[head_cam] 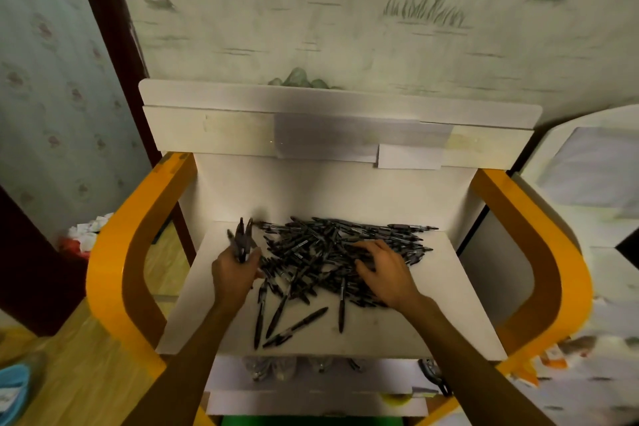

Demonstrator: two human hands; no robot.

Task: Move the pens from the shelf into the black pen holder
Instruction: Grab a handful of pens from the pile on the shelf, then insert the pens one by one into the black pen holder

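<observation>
A big heap of black pens [332, 249] lies across the white shelf [449, 315], with a few loose pens [294, 325] nearer the front edge. My left hand [235, 273] grips a small bundle of pens [242, 239] that stick up and away from it, at the heap's left side. My right hand [383, 270] rests on the right part of the heap, fingers spread and bent over the pens; whether it holds any I cannot tell. No black pen holder is in view.
Orange curved side frames [114, 270] [553, 273] flank the shelf, and a white back panel [332, 128] rises behind it. A lower shelf [311, 377] holds more pens. Wooden floor [86, 373] lies left, with a blue object [14, 387] at the bottom left.
</observation>
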